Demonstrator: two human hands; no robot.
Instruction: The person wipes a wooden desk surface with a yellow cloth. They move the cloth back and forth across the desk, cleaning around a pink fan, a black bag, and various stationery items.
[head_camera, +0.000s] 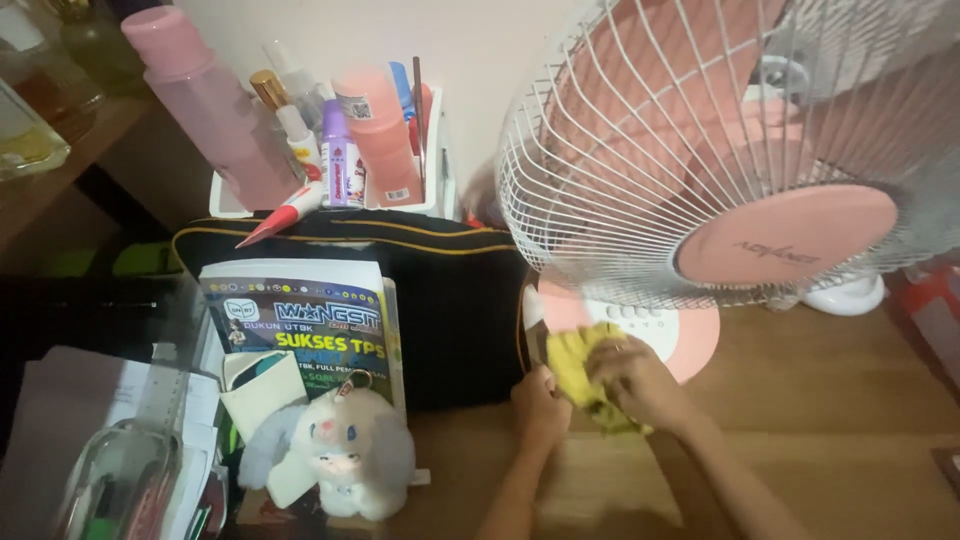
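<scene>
Pink fan (740, 170) over yellow cloth (580, 375)

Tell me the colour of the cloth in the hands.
Yellow. The cloth, bunched under the right hand beside the left hand, shows in the head view.

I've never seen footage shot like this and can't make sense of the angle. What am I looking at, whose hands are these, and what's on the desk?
There is one picture, from a camera worn on a person's head, looking down at their own two bare hands. No machine is involved.

The left hand and right hand are close together, both gripping a crumpled yellow cloth at the pink base of a desk fan, whose white wire cage fills the upper right.

They work over a wooden desk. To the left lie a black bag, a book and a plush toy. Behind these stands a white tray of pink bottles and tubes.
</scene>
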